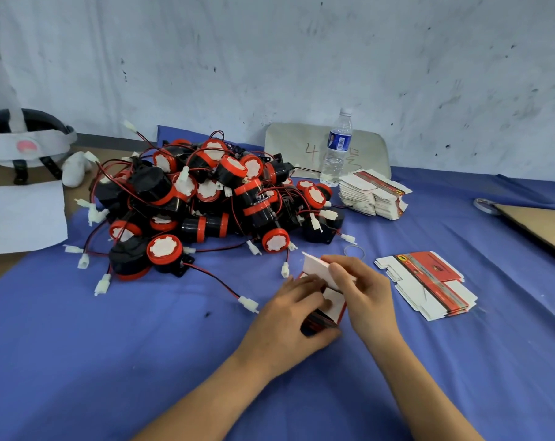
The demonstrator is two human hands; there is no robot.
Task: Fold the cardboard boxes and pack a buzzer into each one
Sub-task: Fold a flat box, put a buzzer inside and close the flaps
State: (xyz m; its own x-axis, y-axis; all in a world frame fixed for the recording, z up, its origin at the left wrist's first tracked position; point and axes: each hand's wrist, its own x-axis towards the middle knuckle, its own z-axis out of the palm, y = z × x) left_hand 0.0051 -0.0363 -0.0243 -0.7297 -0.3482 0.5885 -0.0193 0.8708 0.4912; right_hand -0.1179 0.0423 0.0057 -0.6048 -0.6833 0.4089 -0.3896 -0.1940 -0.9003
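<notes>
A small red and white cardboard box (pixel 333 305) rests on the blue cloth in front of me, held between both hands. My left hand (pixel 293 316) grips its left side with fingers pressing on the white inner panel. My right hand (pixel 363 289) holds the raised white flap (pixel 315 267) at the box's far end. A big pile of black and red buzzers (pixel 206 198) with red-black wires and white plugs lies behind. A few flat box blanks (pixel 427 283) lie to the right. A taller stack of flat blanks (pixel 373 195) sits further back.
A water bottle (pixel 338 149) stands by the wall before a pale board (pixel 293 143). A rubber band (pixel 354 251) lies near the box. A helmet (pixel 24 138) and white paper (pixel 21 218) are at the left. A cardboard sheet (pixel 543 226) juts in at right.
</notes>
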